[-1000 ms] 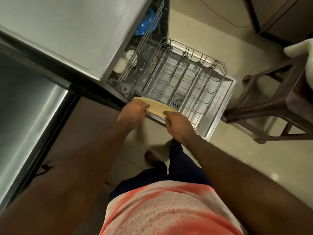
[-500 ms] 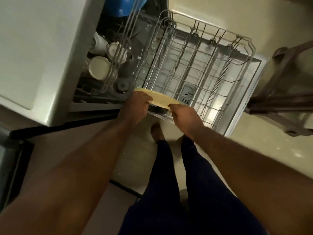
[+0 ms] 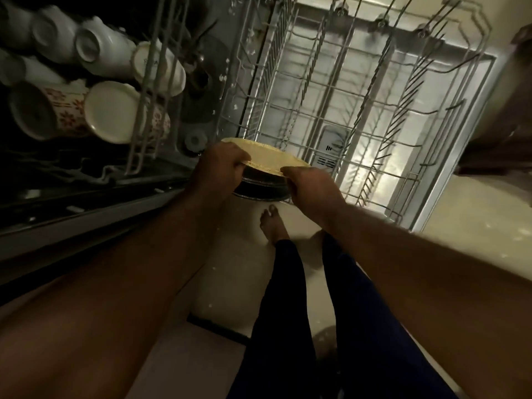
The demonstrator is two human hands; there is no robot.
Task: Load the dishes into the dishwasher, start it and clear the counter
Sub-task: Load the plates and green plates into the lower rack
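Observation:
A stack of dishes hangs at the near corner of the pulled-out lower rack (image 3: pixel 359 116): a pale yellow plate (image 3: pixel 267 159) on top, a dark dish (image 3: pixel 262 185) under it. My left hand (image 3: pixel 221 168) grips the stack's left rim, fingers curled over the yellow edge. My right hand (image 3: pixel 311 188) pinches the right rim. The wire rack holds nothing visible. It rests on the open dishwasher door (image 3: pixel 449 156).
The upper rack (image 3: pixel 146 105) at the left carries several white and patterned mugs (image 3: pixel 112 110) lying on their sides. My bare foot (image 3: pixel 272 223) and dark trouser legs stand on the pale floor beside the door. A dark wooden piece of furniture (image 3: pixel 512 116) borders the right edge.
My head has dropped much closer to the dishwasher, so racks and mugs fill the view. Both hands keep their hold on the stack, now lower at the rack's near corner.

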